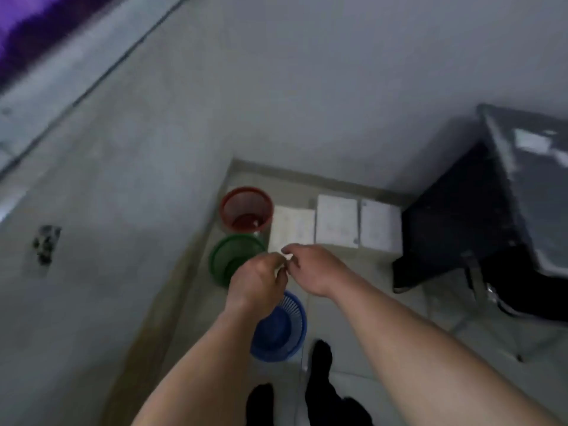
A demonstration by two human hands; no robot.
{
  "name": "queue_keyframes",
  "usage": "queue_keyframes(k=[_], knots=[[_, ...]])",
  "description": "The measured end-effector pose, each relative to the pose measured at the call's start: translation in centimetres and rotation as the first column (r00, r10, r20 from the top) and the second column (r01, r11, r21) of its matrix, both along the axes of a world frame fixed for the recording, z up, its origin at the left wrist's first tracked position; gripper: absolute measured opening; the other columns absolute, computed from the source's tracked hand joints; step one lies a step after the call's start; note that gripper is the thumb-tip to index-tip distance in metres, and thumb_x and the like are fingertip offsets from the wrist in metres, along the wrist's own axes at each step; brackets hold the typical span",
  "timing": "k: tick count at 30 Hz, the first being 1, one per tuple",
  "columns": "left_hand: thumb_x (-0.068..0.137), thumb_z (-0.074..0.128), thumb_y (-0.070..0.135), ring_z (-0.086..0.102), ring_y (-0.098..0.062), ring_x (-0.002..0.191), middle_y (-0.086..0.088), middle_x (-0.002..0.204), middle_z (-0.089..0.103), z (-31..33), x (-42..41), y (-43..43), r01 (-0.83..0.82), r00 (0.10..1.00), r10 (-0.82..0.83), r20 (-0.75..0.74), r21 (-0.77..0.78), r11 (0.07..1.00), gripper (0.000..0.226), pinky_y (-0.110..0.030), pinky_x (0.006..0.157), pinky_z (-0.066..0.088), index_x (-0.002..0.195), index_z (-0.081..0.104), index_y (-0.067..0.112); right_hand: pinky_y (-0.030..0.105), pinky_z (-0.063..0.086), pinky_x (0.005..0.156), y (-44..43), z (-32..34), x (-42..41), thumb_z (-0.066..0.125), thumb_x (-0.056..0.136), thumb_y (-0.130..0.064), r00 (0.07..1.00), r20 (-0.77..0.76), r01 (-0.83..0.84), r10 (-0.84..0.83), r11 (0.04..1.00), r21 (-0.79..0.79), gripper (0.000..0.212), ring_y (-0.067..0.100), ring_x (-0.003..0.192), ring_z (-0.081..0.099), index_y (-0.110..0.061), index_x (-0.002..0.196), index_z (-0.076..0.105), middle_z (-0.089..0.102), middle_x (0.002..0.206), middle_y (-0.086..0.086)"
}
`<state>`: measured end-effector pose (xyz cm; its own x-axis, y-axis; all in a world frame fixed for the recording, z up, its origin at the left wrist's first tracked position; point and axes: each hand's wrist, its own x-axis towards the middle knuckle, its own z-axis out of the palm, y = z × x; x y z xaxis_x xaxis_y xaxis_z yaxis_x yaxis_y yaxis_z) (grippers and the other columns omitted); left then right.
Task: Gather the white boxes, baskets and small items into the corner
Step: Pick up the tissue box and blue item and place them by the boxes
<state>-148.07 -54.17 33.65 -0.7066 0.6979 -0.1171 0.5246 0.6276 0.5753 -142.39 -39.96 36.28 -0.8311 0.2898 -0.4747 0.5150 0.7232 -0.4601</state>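
Observation:
Three mesh baskets stand in a row along the left wall near the corner: a red basket [246,210] farthest, a green basket [229,256] in the middle, and a blue basket [284,332] nearest. Three white boxes [337,221] lie side by side on the floor against the back wall. My left hand [258,281] and my right hand [310,269] meet fingertip to fingertip in the air above the green basket and the leftmost white box [292,226]. Both hands have curled fingers. Blur hides whether anything small sits between them.
A dark table [522,179] with black legs and a dark cloth stands at the right, close to the rightmost white box. My black shoes [319,358] are on the tiled floor just behind the blue basket. A wall socket [46,244] is on the left wall.

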Motion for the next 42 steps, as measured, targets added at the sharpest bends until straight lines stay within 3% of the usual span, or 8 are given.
queue_keyframes(k=[3,6,12,16,22,27,34,42], knots=[[0.092,0.053,0.032,0.063,-0.025,0.082,0.001,0.092,0.066,2.2,2.5,1.7,0.169,0.979,-0.171,-0.108,-0.024,0.985,0.015,-0.032,0.06,0.04,0.094,0.065,0.023,0.037,0.047,0.097,1.2,2.2,5.6,0.045,0.096,-0.039,0.992,-0.022,0.128,-0.128,0.992,0.008,0.044,0.025,0.118,0.056,-0.031,0.139,0.048,0.06,0.133,0.004],[0.094,0.05,0.037,0.063,-0.02,0.087,0.004,0.1,0.067,3.1,7.3,5.3,0.432,0.881,-0.439,-0.175,-0.08,0.898,0.019,-0.032,0.07,0.048,0.099,0.065,0.026,0.031,0.044,0.098,3.1,3.4,14.7,0.045,0.097,-0.038,0.941,-0.043,0.337,-0.336,0.941,0.026,0.045,0.026,0.123,0.052,-0.028,0.141,0.047,0.055,0.139,0.005],[0.093,0.05,0.046,0.061,-0.012,0.102,0.01,0.113,0.064,3.9,24.4,14.1,0.837,0.506,-0.851,-0.138,-0.16,0.523,0.029,-0.026,0.088,0.048,0.116,0.061,0.033,0.038,0.043,0.099,3.7,4.6,37.0,0.041,0.096,-0.046,0.668,-0.029,0.744,-0.744,0.665,0.069,0.049,0.03,0.125,0.049,-0.03,0.142,0.042,0.046,0.146,0.009],[0.093,0.05,0.049,0.058,-0.011,0.105,0.009,0.119,0.062,4.4,40.8,16.8,0.95,0.205,-0.972,-0.119,-0.213,0.227,0.036,-0.025,0.09,0.047,0.125,0.057,0.032,0.036,0.036,0.108,0.5,4.5,53.1,0.041,0.098,-0.049,0.43,0.048,0.9,-0.902,0.432,0.062,0.055,0.029,0.133,0.041,-0.03,0.149,0.033,0.036,0.153,0.011],[0.094,0.05,0.051,0.055,-0.014,0.115,0.005,0.131,0.057,4.5,64.9,14.3,0.958,-0.149,-0.989,0.023,-0.243,-0.15,0.048,-0.032,0.098,0.046,0.136,0.05,0.029,0.037,0.041,0.105,-7.3,4.0,74.4,0.04,0.098,-0.049,0.127,0.185,0.985,-0.975,0.147,0.096,0.055,0.028,0.131,0.045,-0.029,0.15,0.033,0.039,0.152,0.011],[0.091,0.051,0.054,0.056,-0.016,0.113,0.004,0.129,0.059,4.6,77.9,11.6,0.886,-0.356,-0.93,0.093,-0.284,-0.368,0.049,-0.034,0.095,0.048,0.135,0.05,0.03,0.036,0.047,0.099,-12.3,3.4,86.0,0.043,0.099,-0.045,-0.106,0.215,0.992,-0.971,-0.086,0.097,0.05,0.027,0.123,0.052,-0.026,0.146,0.038,0.046,0.145,0.011],[0.09,0.051,0.056,0.055,-0.018,0.117,0.0,0.134,0.056,1.5,88.5,14.0,0.75,-0.46,-0.862,0.212,-0.426,-0.505,0.054,-0.036,0.098,0.046,0.137,0.048,0.028,0.03,0.043,0.097,-14.6,1.0,95.7,0.047,0.097,-0.045,-0.288,0.274,0.955,-0.918,-0.295,0.015,0.051,0.026,0.124,0.051,-0.03,0.145,0.041,0.047,0.145,0.01],[0.091,0.048,0.058,0.053,-0.02,0.119,-0.002,0.135,0.053,-1.7,101.0,23.1,0.614,-0.573,-0.781,0.248,-0.502,-0.61,0.055,-0.035,0.097,0.045,0.138,0.046,0.028,0.03,0.043,0.092,-8.7,-1.8,106.5,0.044,0.1,-0.036,-0.462,0.312,0.874,-0.83,-0.485,0.002,0.044,0.026,0.121,0.052,-0.021,0.142,0.045,0.048,0.142,0.009]])
